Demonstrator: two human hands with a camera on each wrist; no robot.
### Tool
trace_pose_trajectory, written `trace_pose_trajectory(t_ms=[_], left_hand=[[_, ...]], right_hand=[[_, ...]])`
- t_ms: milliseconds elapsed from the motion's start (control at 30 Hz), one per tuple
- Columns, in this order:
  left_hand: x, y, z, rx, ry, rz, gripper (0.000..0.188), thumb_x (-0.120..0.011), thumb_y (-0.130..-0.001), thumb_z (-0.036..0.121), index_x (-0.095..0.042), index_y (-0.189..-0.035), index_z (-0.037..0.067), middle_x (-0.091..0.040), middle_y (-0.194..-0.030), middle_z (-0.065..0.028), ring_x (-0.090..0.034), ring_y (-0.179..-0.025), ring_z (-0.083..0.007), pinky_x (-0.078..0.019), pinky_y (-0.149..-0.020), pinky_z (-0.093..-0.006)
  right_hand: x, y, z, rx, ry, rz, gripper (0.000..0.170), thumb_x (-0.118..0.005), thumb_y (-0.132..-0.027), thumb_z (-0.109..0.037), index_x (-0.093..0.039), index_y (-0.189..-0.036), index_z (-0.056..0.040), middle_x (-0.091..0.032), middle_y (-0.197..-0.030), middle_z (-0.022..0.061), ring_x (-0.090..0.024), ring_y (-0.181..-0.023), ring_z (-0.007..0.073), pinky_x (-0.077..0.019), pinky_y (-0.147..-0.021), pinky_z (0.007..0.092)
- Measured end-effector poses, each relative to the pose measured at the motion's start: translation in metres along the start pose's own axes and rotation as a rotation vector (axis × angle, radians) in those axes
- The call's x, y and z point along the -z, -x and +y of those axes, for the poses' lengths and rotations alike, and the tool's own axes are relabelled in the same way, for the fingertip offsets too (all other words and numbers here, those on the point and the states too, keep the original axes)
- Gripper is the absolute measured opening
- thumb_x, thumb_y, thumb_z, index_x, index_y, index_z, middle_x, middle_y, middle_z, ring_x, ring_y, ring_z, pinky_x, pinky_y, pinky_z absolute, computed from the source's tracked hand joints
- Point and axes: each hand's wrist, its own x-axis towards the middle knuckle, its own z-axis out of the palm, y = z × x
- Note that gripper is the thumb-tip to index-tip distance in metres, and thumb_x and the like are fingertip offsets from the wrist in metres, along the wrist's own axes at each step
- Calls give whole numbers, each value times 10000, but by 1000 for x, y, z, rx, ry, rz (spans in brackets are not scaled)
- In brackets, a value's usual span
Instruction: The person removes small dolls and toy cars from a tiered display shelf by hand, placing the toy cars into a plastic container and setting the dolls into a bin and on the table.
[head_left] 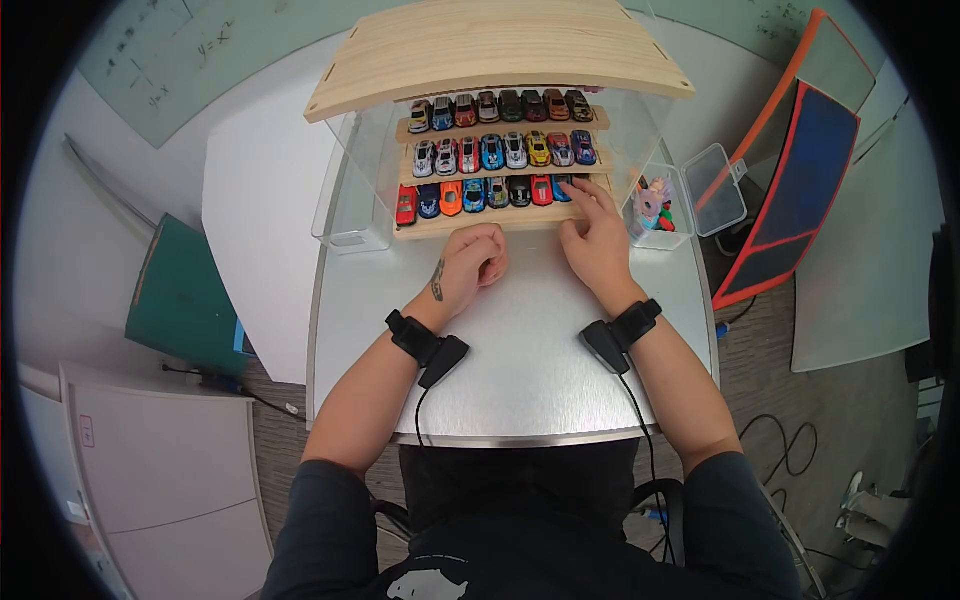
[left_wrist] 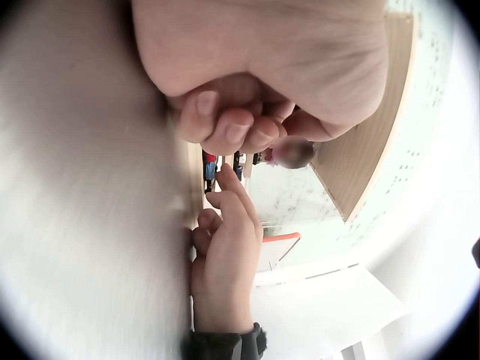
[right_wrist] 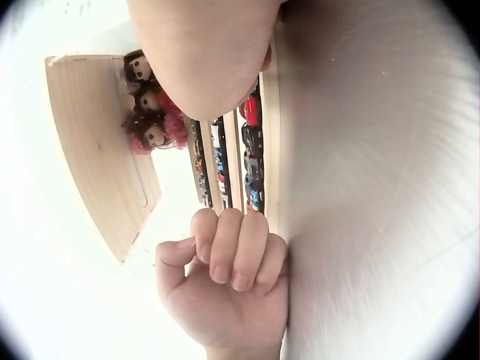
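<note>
"Starting from the right, how are the hands placed?"

"Over the blue car (head_left: 562,195), at the right end of the front shelf (head_left: 425,229), the right hand (head_left: 601,240) is held outstretched; whether contact is made cannot be told. The left hand (head_left: 472,262) is curled around nothing, rested on the metal table (head_left: 520,340)."

"What could go wrong?"

"The red car (head_left: 541,191), parked close beside, could be nudged by a sideways finger; the blue one could be dragged off the edge."
</note>
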Motion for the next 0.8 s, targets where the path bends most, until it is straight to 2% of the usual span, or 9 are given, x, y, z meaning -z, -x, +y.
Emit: trace_pose_trajectory(t_ms=[133, 200, 333, 433, 500, 533, 600, 633, 800], left_hand=[[1, 4, 1, -44, -37, 25, 126, -422, -801, 41, -429, -676, 49, -412, -595, -12, -350, -515, -91, -259, -474, -248], [-2, 11, 17, -467, -563, 119, 106, -445, -787, 18, -438, -683, 39, -416, -637, -13, -352, -557, -90, -251, -498, -245], [-17, 39, 100, -907, -612, 380, 187, -473, -863, 40, -451, -679, 15, -413, -656, -24, -351, -593, -101, -267, -529, -251], [5, 69, 146, -871, -710, 446, 210, -506, -897, 71, -450, -707, 3, -400, -648, -41, -360, -596, -117, -282, -528, -291], [33, 80, 155, -448, -1472, 670, 144, -557, -888, 88, -528, -804, -26, -523, -721, -101, -515, -664, -197, -401, -591, -333], [47, 83, 152, -451, -1480, 666, 144, -557, -888, 88, -528, -804, -26, -523, -721, -101, -515, -664, -197, -401, -591, -333], [75, 85, 133, -390, -1731, 522, 171, -577, -849, 89, -640, -956, -29, -655, -1000, -160, -635, -917, -292, -499, -809, -355], [77, 90, 127, -340, -1753, 450, 214, -613, -832, 87, -646, -1017, -14, -653, -1039, -181, -595, -1037, -362, -462, -918, -426], [72, 121, 105, -368, -1869, 467, 191, -682, -802, 75, -657, -968, -15, -646, -974, -175, -594, -987, -351, -477, -865, -416]], right_hand=[[3, -1, -4, -17, -206, -1, 356, -542, -762, -44, -641, -1103, -70, -565, -1075, 86, -584, -666, 189, -490, -672, 315], [3, -2, 1, 2, -250, 34, 319, -541, -756, -23, -645, -1055, -62, -567, -947, 75, -537, -608, 170, -465, -616, 299], [2, -1, 9, -16, -379, 53, 157, -547, -781, -18, -616, -918, -52, -429, -641, 3, -382, -536, 99, -336, -519, 263], [1, 1, 11, -87, -485, 6, 60, -559, -805, -33, -585, -858, -48, -362, -569, -21, -343, -538, 70, -301, -507, 254], [-2, -1, 14, -96, -512, 2, 19, -568, -817, -45, -569, -835, -44, -346, -560, -25, -337, -540, 59, -299, -506, 251], [-4, -2, 16, -101, -535, 4, 14, -572, -822, -48, -565, -831, -40, -353, -562, -29, -337, -537, 58, -299, -505, 249], [-3, -2, 17, -110, -560, 12, 21, -576, -827, -50, -560, -826, -36, -360, -565, -32, -337, -534, 58, -300, -504, 247], [-2, -2, 15, -111, -530, 4, 22, -575, -832, -48, -559, -824, -35, -363, -566, -38, -339, -537, 53, -299, -504, 243], [-3, -1, 16, -120, -583, -15, 28, -571, -840, -40, -561, -815, -34, -374, -574, -52, -345, -547, 43, -297, -506, 232]])
